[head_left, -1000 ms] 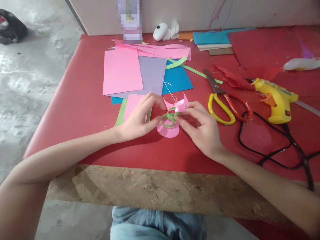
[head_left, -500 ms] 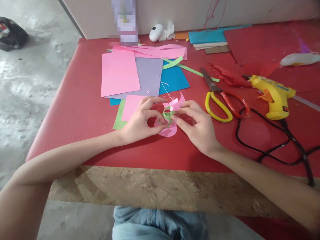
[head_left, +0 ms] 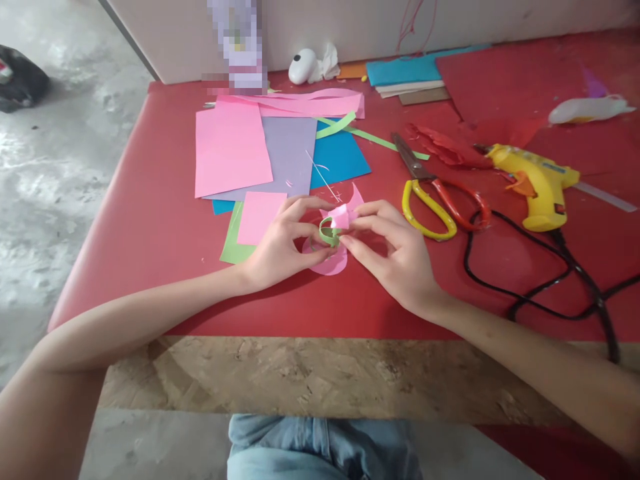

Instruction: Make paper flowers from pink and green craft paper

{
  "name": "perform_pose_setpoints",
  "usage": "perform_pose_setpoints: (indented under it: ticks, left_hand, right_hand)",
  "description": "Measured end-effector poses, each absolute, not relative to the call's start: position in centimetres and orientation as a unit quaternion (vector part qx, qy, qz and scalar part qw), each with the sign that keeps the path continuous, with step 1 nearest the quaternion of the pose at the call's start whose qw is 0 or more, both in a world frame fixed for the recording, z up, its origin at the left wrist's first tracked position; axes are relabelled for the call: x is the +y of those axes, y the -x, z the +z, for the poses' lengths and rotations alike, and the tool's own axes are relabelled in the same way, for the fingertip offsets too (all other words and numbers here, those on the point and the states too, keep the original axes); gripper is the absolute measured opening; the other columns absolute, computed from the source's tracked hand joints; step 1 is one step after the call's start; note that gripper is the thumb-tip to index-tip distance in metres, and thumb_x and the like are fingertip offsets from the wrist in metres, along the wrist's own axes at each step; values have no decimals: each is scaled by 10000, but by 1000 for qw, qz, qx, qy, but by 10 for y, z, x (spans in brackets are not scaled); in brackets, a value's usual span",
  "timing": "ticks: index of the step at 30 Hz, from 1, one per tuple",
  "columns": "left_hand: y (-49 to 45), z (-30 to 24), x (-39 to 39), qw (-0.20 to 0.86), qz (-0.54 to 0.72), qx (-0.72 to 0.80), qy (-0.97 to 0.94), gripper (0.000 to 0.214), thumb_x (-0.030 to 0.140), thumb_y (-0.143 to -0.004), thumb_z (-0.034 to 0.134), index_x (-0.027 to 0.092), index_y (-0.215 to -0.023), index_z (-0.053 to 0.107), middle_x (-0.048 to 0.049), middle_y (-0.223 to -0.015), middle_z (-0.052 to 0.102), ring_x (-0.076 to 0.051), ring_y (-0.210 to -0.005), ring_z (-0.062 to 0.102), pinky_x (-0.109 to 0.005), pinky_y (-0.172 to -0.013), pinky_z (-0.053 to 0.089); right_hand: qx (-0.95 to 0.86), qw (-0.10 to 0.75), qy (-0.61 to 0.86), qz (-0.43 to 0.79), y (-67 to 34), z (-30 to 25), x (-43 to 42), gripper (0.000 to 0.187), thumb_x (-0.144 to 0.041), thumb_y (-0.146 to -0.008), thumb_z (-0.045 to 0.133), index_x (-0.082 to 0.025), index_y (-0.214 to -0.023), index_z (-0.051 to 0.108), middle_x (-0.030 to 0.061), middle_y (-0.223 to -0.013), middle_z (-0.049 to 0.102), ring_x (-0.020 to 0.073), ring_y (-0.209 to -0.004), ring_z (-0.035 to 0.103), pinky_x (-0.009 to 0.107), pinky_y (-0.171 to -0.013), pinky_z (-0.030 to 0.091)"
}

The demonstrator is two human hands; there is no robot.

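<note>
At the near middle of the red table (head_left: pixel 150 293), both hands are working close together over a small paper piece! The left hand (head_left: pixel 287 243) is curling, thumb and forefinger nearly meeting, and those tips are pinching the green paper loop (head_left: pixel 329 238) on its left side. Across from it, the right hand (head_left: pixel 400 257) is bending its fingers into a narrow grip, the thumb tip pressing by the loop's right side and the forefinger bearing on the pink folded paper (head_left: pixel 341 217) just above. The pink disc (head_left: pixel 334 268) is showing directly beneath; whether it is touching the loop, I cannot tell.

Just left, a small pink sheet (head_left: pixel 260 217) is lying over a green sheet (head_left: pixel 231 252). Beyond the fingers, a large pink sheet (head_left: pixel 230 150) is overlapping a lilac sheet (head_left: pixel 293 157), with a blue sheet (head_left: pixel 345 157) peeking out at the right. Over on the right, the scissors (head_left: pixel 445 207) are resting slightly open, and the yellow glue gun (head_left: pixel 540 187) is lying beside them, its black cord (head_left: pixel 595 300) trailing toward the table's near edge.
</note>
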State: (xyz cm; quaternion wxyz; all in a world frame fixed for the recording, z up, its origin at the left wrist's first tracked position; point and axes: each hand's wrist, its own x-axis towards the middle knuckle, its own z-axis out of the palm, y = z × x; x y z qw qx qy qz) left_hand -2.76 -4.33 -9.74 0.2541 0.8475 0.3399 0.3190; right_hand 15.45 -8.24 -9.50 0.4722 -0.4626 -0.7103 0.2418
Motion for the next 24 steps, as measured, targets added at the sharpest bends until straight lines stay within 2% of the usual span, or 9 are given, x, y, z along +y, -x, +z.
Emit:
perform_pose_setpoints:
  ticks: [4, 8, 10, 11, 13, 15, 17, 20, 24]
  left_hand:
    - [28, -99, -43, 253, 316, 345, -847, 65, 207, -787, 683, 190, -728, 705, -81, -1132, 608, -203, -1104, 536, -417, -938, 493]
    - [29, -99, -42, 279, 319, 347, -837, 54, 226, -769, 706, 201, -721, 708, -79, -1123, 612, -208, -1101, 555, -424, -949, 494]
    - [29, -98, -42, 300, 329, 354, -822, 66, 246, -767, 709, 206, -715, 705, -83, -1128, 611, -219, -1109, 560, -438, -953, 493]
    - [29, -98, -43, 314, 338, 362, -810, 77, 259, -766, 710, 206, -711, 704, -87, -1132, 609, -227, -1105, 566, -448, -950, 492]
    - [29, -96, -44, 348, 357, 381, -779, 111, 300, -761, 715, 207, -700, 703, -88, -1101, 619, -239, -1071, 585, -468, -949, 487]
    - [29, -93, -46, 381, 364, 398, -751, 139, 350, -750, 723, 219, -705, 711, -74, -1018, 640, -235, -1007, 607, -477, -947, 486]
    - [29, -88, -46, 405, 365, 411, -730, 162, 386, -729, 741, 228, -703, 715, -60, -964, 653, -234, -1004, 613, -469, -952, 489]
    - [29, -80, -46, 476, 369, 417, -681, 194, 395, -708, 763, 216, -678, 693, -50, -1039, 654, -241, -1084, 598, -433, -918, 522]
    - [27, -62, -47, 594, 336, 411, -605, 196, 381, -785, 687, 205, -716, 632, -13, -880, 671, -182, -901, 653, -396, -824, 564]
  right_hand:
    - [-694, 438, 543, 178, -186, -73, -81, 106, -229, -871, 553, -175, -883, 644, 33, -976, 594, 76, -850, 572, 228, -754, 508]
    - [-630, 382, 668, 107, -253, -58, -69, 201, -152, -783, 616, -157, -977, 670, 85, -1102, 584, 81, -814, 582, 288, -744, 481]
    - [-584, 352, 729, 55, -288, -59, -62, 394, -69, -704, 641, -102, -1097, 650, 163, -1253, 516, 193, -1075, 569, 378, -880, 437]
    - [-557, 329, 762, 23, -303, -61, -60, 496, -62, -664, 669, -53, -1158, 619, 202, -1277, 500, 270, -1259, 445, 411, -908, 403]
    - [-483, 201, 852, -20, -326, -69, -56, 550, -192, -684, 701, -35, -1200, 591, 192, -1331, 471, 307, -1317, 375, 433, -845, 379]
    - [-454, 161, 876, 6, -338, -76, -54, 342, -193, -665, 715, -37, -967, 674, 161, -1168, 596, 310, -1243, 462, 427, -760, 364]
    - [-451, 151, 879, 39, -342, -82, -52, 101, -152, -683, 691, -66, -680, 638, 126, -966, 663, 285, -1157, 542, 413, -719, 346]
    - [-441, 140, 884, 61, -342, -83, -50, 273, -179, -679, 702, -102, -505, 505, 120, -829, 663, 287, -1154, 550, 396, -686, 324]
    - [-405, 149, 898, 79, -352, -84, -42, 318, -268, -590, 785, -108, -519, 520, 83, -634, 595, 298, -1084, 582, 384, -644, 292]
